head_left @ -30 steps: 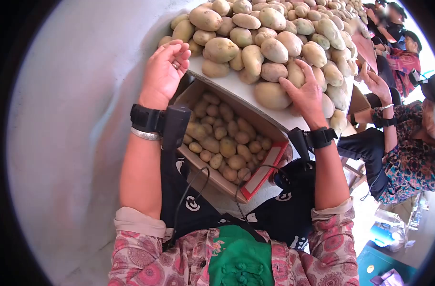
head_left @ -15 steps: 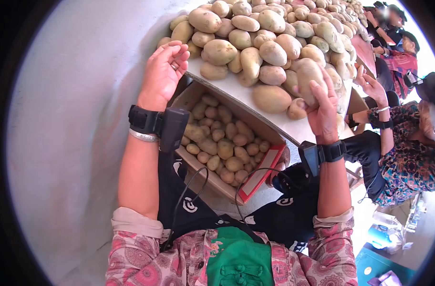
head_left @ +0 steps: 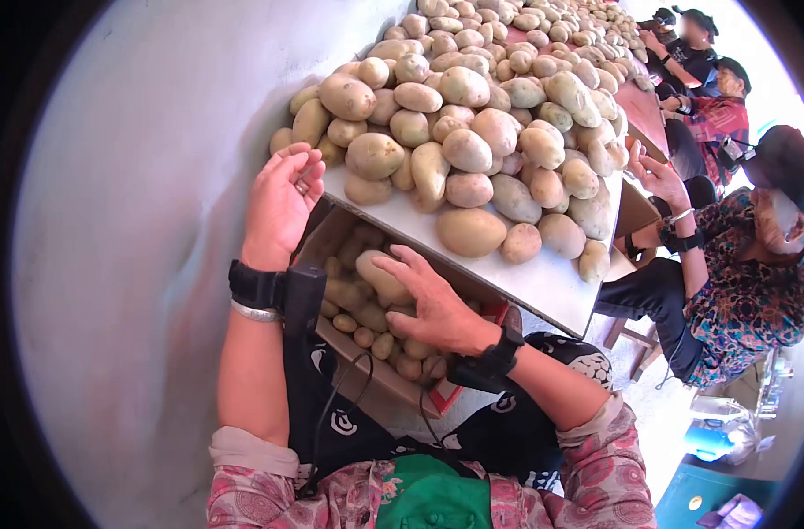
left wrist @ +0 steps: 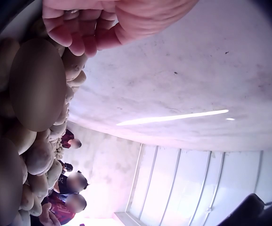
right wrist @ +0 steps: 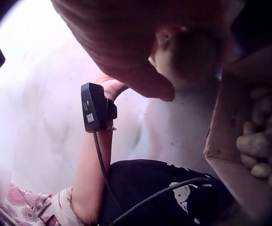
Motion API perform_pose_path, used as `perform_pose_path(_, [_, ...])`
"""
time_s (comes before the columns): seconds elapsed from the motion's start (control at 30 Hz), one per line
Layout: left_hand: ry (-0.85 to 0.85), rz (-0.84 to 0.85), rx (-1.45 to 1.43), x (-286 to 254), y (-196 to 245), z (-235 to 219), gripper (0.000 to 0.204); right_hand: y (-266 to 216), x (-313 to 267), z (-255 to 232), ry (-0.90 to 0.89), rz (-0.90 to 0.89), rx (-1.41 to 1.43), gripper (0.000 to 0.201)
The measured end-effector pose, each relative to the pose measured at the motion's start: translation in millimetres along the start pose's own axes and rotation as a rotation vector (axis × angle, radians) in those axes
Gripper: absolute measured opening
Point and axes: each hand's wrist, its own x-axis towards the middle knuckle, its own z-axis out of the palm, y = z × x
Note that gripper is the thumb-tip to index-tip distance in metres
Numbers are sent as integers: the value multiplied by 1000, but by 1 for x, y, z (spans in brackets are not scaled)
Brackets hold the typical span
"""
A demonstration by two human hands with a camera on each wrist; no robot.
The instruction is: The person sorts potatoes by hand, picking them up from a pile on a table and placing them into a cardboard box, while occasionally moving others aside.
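Observation:
My right hand [head_left: 433,304] is over the cardboard box [head_left: 345,346], with a large pale potato [head_left: 380,278] between its spread fingers and thumb. In the right wrist view that potato [right wrist: 185,59] shows close under the shadowed palm, the thumb along its near side. Many smaller potatoes [right wrist: 258,146] fill the box. My left hand [head_left: 283,198] is raised beside the table corner, near the heap of potatoes [head_left: 464,150], its fingers loosely bent and holding nothing. From the left wrist, the hand [left wrist: 121,21] appears above the heap's edge.
The white table [head_left: 543,295] overhangs the box at its far side. A bare wall [head_left: 146,220] stands to the left. To the right sits a person in a patterned shirt [head_left: 719,256], one hand raised by the heap; other people sit farther along. A cable [head_left: 345,388] runs across my lap.
My right hand first lay on the heap, then lifted a large potato off it and brought it left and down over the box. The left hand kept its pose.

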Motion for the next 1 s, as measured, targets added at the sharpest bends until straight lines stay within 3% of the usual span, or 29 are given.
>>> perform_pose_path(0.37, [-66, -17, 15, -5, 2, -1, 14, 2, 8, -10, 173, -139, -51, 37])
perform_pose_path(0.47, [-55, -11, 24, -7, -1, 1, 13, -1, 6, -13, 198, -96, -40, 30])
perform_pose_path(0.63, [-33, -21, 15, -5, -3, -1, 14, -3, 18, -48, 333, -212, -130, 29])
perform_pose_path(0.7, [-34, -16, -3, -5, -3, 2, 15, -9, 27, -72, 536, -165, -281, 30])
perform_pose_path(0.73, [-12, -35, -52, -6, -2, 5, 15, -10, 35, -80, 539, -171, -287, 30])
perform_pose_path(0.8, [-4, -81, -136, -2, -6, 1, 16, -5, 47, -95, 757, -173, -630, 36])
perform_pose_path(0.93, [-11, -132, -173, -3, -7, 6, 17, 8, 64, -103, 680, 16, -829, 64])
perform_pose_path(1.0, [-9, -133, -150, -5, -5, 8, 18, 14, 70, -101, 655, 50, -861, 65])
